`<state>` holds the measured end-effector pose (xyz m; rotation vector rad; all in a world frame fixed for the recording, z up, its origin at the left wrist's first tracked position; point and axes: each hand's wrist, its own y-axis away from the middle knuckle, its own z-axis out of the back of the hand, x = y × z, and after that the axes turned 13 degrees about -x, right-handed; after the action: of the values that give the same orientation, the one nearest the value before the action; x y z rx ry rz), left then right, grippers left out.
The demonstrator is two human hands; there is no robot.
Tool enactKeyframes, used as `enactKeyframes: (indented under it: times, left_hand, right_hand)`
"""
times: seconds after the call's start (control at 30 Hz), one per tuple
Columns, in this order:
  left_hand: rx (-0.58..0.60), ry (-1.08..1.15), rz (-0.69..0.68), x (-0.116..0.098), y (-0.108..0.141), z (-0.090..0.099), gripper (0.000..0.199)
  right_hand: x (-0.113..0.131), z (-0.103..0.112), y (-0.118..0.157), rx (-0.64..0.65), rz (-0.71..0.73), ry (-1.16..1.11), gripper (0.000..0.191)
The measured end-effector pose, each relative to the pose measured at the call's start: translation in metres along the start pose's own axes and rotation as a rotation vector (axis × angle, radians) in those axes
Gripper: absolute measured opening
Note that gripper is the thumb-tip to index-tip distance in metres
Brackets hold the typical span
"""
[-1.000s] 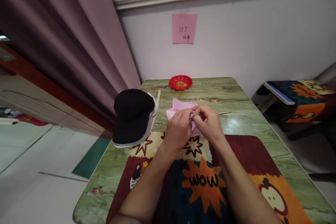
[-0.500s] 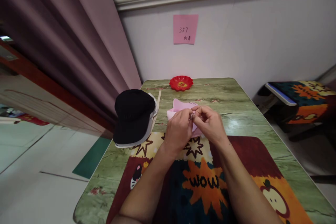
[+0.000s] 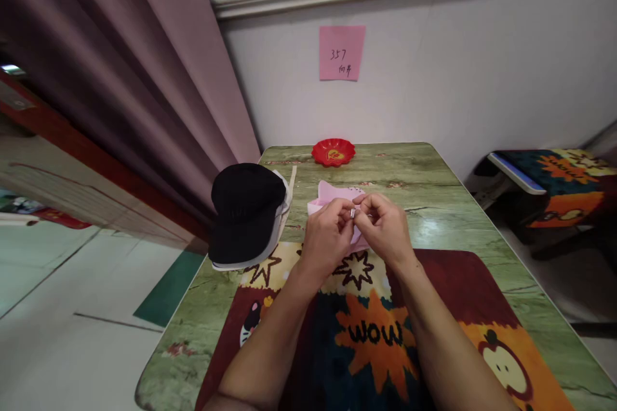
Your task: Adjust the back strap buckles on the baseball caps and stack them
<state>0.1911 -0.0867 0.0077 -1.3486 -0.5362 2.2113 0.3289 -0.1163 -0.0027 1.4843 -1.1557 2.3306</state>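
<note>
My left hand (image 3: 328, 237) and my right hand (image 3: 384, 231) meet over the middle of the table, fingers pinched together. Between their fingertips shows a small silvery metal piece (image 3: 353, 212), too small to make out fully. Right behind and under the fingers lies a pale pink item (image 3: 332, 191), soft-looking with a curved edge and some dark marks at its upper right. My hands hide much of it, so I cannot tell its exact kind. To the left, a black cap (image 3: 248, 199) rests on white and grey layers, its brim toward me.
A red scalloped dish (image 3: 333, 152) stands at the table's back edge. Under my forearms lies a colourful mat (image 3: 376, 334) on the green marbled table (image 3: 405, 173). A pink note (image 3: 342, 53) is on the wall, a curtain (image 3: 183, 64) hangs left, and a stool (image 3: 559, 186) stands right.
My fingertips have shifted slightly, and the small metal piece has turned so that more of its bright face shows. The cap and dish have stayed put.
</note>
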Motion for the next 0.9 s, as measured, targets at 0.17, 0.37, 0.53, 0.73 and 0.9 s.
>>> enactKeyframes:
  times: [0.17,0.37,0.53,0.73,0.9]
  left_hand:
    - [0.018,0.082,0.055,0.004,-0.001,0.000,0.022]
    - [0.102,0.230,0.148,0.002,-0.005,0.004,0.022]
    - [0.139,0.348,0.273,0.008,-0.007,0.000,0.018]
    - [0.094,0.447,0.387,0.013,-0.008,-0.002,0.014]
    - [0.086,0.539,0.498,0.014,-0.010,-0.002,0.015]
  right_hand:
    - [-0.006,-0.001,0.000,0.056,-0.100,-0.066,0.013]
    - [-0.014,0.006,-0.005,0.210,-0.287,-0.228,0.016]
    - [-0.018,0.009,-0.007,0.291,-0.334,-0.250,0.017]
    - [-0.024,0.005,-0.006,0.262,-0.336,-0.333,0.022]
    - [-0.023,0.003,-0.006,0.257,-0.364,-0.409,0.026]
